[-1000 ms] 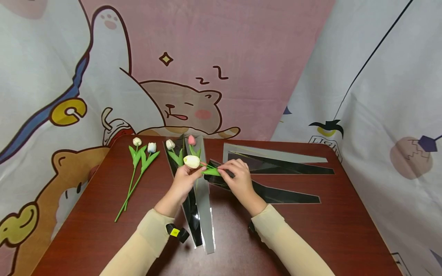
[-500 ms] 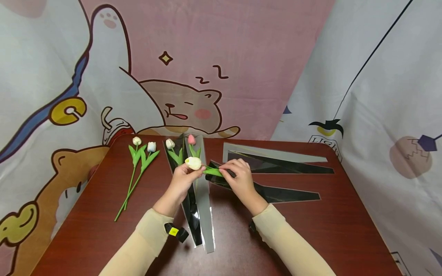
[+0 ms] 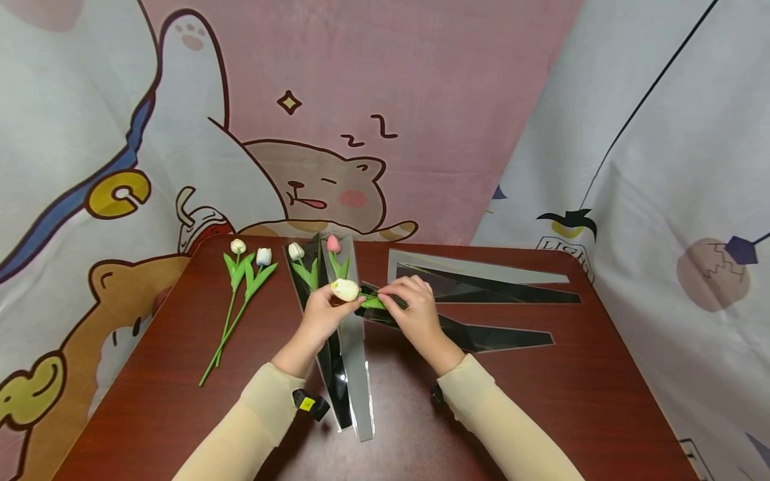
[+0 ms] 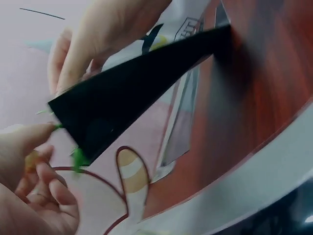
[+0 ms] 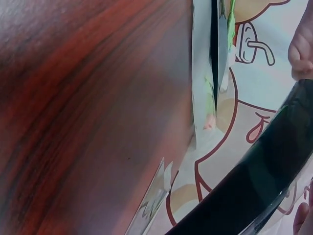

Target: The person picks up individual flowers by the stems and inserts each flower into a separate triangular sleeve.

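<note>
My left hand pinches a white tulip close below its bloom. The tulip's stem and green leaves point right, into the mouth of a black flower sleeve. At that mouth my right hand pinches the sleeve's edge, its fingertips beside the leaves. The left wrist view shows the sleeve tapering toward the table, with a bit of green leaf sticking out of its wide end. How far the stem reaches inside is hidden by the dark film.
Two white tulips lie crossed at the left. In the middle lie two filled sleeves, one black with a white tulip, one grey with a pink tulip. More flat sleeves lie at the back right of the table.
My left hand has moved slightly right with the white tulip, and less of its leaves shows outside the black sleeve. My right hand has stayed nearly in place.
</note>
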Motion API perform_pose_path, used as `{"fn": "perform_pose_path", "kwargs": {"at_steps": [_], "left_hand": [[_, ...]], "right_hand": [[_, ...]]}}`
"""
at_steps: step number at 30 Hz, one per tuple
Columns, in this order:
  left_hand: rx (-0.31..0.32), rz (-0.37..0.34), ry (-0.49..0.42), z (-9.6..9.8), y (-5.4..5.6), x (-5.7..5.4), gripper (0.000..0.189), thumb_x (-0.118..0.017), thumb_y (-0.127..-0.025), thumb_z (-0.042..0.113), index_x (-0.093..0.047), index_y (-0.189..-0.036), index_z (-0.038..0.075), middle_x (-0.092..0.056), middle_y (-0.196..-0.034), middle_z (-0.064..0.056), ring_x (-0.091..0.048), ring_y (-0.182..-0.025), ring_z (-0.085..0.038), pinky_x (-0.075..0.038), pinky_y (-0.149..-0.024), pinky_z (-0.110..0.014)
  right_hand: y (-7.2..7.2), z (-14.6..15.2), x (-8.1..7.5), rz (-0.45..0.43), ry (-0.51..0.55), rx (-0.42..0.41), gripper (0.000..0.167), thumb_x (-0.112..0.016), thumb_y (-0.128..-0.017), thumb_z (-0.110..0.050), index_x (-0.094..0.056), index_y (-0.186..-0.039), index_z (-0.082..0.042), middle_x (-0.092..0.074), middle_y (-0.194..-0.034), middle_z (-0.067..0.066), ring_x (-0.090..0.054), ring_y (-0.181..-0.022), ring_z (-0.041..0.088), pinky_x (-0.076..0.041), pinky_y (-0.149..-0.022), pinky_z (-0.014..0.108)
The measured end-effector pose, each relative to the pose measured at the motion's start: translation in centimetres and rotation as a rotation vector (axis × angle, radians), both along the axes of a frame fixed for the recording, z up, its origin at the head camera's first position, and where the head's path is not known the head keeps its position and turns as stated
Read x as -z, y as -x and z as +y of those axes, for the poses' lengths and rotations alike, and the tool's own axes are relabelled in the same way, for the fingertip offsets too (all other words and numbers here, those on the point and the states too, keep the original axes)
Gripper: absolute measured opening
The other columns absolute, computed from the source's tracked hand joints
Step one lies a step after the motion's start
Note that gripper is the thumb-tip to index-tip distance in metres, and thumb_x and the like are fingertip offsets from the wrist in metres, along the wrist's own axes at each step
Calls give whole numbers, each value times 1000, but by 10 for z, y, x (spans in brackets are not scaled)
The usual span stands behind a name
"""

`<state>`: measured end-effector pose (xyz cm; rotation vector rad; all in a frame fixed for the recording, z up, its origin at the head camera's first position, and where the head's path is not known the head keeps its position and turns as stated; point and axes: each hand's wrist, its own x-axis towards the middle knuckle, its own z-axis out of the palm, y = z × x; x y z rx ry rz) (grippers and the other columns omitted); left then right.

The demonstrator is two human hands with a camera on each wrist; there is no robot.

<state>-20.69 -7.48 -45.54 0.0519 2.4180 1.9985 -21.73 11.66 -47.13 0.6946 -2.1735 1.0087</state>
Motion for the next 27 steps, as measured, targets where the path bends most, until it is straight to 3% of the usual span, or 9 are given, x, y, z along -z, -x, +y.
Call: {"fn": "perform_pose_path", "kwargs": {"at_steps": [4,8,12,19,27], "left_hand": [[39,52,190,-11,-1,-7,39,-80,-75,13,-62,-107,2,-62,-85,-10,-52,-70,-12,-43,-60,-22],[104,102,267,-22,-1,-13,54,-74,-78,7,-52,-127,1,-64,-94,-14,-58,-77,-15,-46,-64,-20],[91,156,340,-30,-4,-18,51,-66,-84,5,-50,-133,4,-67,-101,-12,-64,-86,-20,-48,-70,-25],[70,168,345,-30,-4,-17,38,-60,-93,16,-55,-130,8,-66,-104,-13,-66,-93,-26,-51,-75,-33],[10,194,248,-22,-4,-12,28,-63,-92,17,-63,-118,8,-67,-99,-11,-65,-92,-24,-51,-77,-30]], "right_hand": [[-1,3,-1,-22,4,13,7,-75,-81,-18,-75,-86,-15,-67,-85,-4,-54,-83,15,-40,-77,35],[0,5,0,-51,7,16,6,-75,-81,-17,-75,-87,-15,-67,-86,-4,-54,-83,14,-39,-77,35],[-1,6,0,-65,8,14,7,-75,-81,-16,-75,-88,-15,-67,-87,-4,-54,-84,14,-39,-77,35],[0,7,0,-50,18,16,9,-77,-78,-14,-75,-87,-15,-67,-86,-4,-54,-84,14,-39,-76,36],[0,5,0,-51,13,21,7,-76,-80,-16,-75,-87,-15,-67,-85,-4,-54,-84,14,-40,-77,35]]}}
